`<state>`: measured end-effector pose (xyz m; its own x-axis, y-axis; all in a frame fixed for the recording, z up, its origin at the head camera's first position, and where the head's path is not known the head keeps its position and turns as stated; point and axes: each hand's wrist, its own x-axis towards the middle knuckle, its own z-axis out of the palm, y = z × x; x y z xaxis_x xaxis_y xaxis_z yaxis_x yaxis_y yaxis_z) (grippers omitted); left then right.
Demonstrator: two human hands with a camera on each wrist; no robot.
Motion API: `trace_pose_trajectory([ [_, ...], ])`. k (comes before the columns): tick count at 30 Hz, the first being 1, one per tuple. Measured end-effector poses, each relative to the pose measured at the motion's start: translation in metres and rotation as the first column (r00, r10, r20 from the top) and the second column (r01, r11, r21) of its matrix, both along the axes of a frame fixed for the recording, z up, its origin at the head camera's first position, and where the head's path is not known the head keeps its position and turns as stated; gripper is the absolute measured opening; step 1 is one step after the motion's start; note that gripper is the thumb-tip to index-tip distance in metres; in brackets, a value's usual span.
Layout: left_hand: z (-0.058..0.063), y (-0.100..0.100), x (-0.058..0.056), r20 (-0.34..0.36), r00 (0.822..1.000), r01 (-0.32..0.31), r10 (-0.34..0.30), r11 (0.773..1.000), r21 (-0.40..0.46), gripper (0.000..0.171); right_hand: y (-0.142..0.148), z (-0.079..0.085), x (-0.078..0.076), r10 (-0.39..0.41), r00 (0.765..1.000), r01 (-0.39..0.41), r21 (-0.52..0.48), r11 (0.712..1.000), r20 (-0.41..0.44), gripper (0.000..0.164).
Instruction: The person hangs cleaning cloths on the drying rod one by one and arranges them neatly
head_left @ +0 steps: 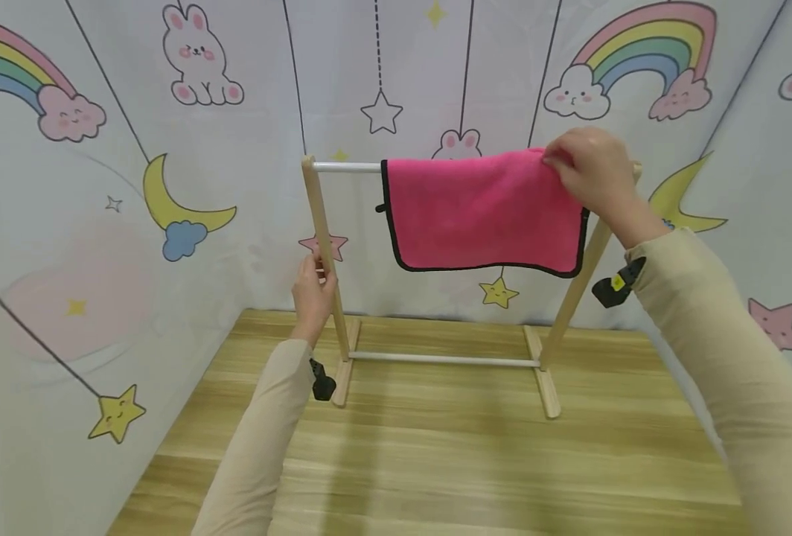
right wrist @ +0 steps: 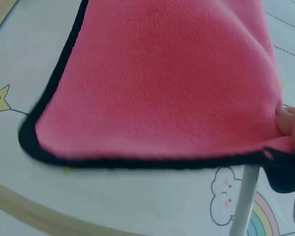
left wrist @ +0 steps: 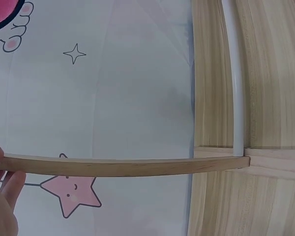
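Head view: pink cloth (head_left: 483,216) hangs upper centre, long axis running left-right; right hand (head_left: 593,171) pinches its upper-right end, left hand (head_left: 313,298) grips the rack (head_left: 317,208).

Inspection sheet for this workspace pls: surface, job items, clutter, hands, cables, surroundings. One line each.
Surface: wood-grain tabletop, with the rack standing on it.
Job items: pink cloth with black edging, draped over the top bar; bare bar shows at its left end.
Clutter: nothing seen.
Hands: left hand grips the left upright; right hand pinches the cloth near its top right.
Cables: nothing seen.
Surroundings: white backdrop printed with rainbows, rabbits, stars and moons.
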<state>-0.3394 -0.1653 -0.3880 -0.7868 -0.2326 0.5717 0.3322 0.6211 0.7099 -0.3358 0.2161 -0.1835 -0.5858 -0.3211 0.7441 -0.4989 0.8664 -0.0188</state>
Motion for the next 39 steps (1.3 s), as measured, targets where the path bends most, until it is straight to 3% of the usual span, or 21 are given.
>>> trace_pose_trajectory([
  [2, 0.000, 0.000, 0.000, 0.001, 1.000, -0.005, 0.005, 1.000, 0.000, 0.031, -0.003, 0.005, -0.003, -0.021, 0.999, 0.022, -0.029, 0.999, 0.037, 0.020],
  [4, 0.000, -0.001, 0.001, 0.012, 1.000, -0.010, 0.010, 1.000, 0.004, 0.031, -0.005, 0.007, -0.006, -0.033, 0.991, 0.043, -0.075, 0.996, 0.132, 0.024],
  [7, -0.001, -0.001, 0.002, 0.025, 1.000, -0.013, 0.013, 1.000, 0.004, 0.029, -0.003, 0.008, -0.010, -0.057, 0.948, 0.094, -0.103, 0.990, 0.312, 0.031],
  [9, -0.001, -0.001, 0.002, 0.025, 1.000, -0.015, 0.015, 1.000, 0.001, 0.028, 0.002, 0.007, -0.010, -0.056, 0.922, 0.101, -0.099, 0.990, 0.382, 0.035],
  [15, 0.000, -0.001, 0.002, 0.017, 1.000, -0.020, 0.020, 1.000, 0.003, 0.027, 0.015, 0.004, -0.003, -0.011, 0.937, 0.036, -0.065, 0.997, 0.348, 0.038],
  [23, 0.001, -0.001, 0.003, 0.028, 1.000, -0.013, 0.013, 1.000, 0.002, 0.028, 0.025, 0.004, 0.006, -0.008, 0.958, 0.008, 0.000, 1.000, 0.286, 0.038],
  [32, 0.001, -0.001, 0.003, 0.025, 1.000, -0.012, 0.012, 1.000, 0.003, 0.027, 0.029, -0.005, 0.003, 0.018, 0.978, -0.010, -0.040, 0.999, 0.210, 0.027],
  [36, 0.001, 0.000, 0.003, 0.030, 1.000, -0.008, 0.008, 1.000, 0.001, 0.028, 0.025, -0.002, 0.002, 0.010, 0.989, -0.006, -0.027, 1.000, 0.149, 0.024],
  [39, 0.002, 0.000, 0.002, 0.021, 1.000, -0.015, 0.015, 1.000, 0.009, 0.029, 0.022, 0.001, -0.001, 0.000, 0.988, 0.010, -0.062, 0.998, 0.157, 0.025],
])
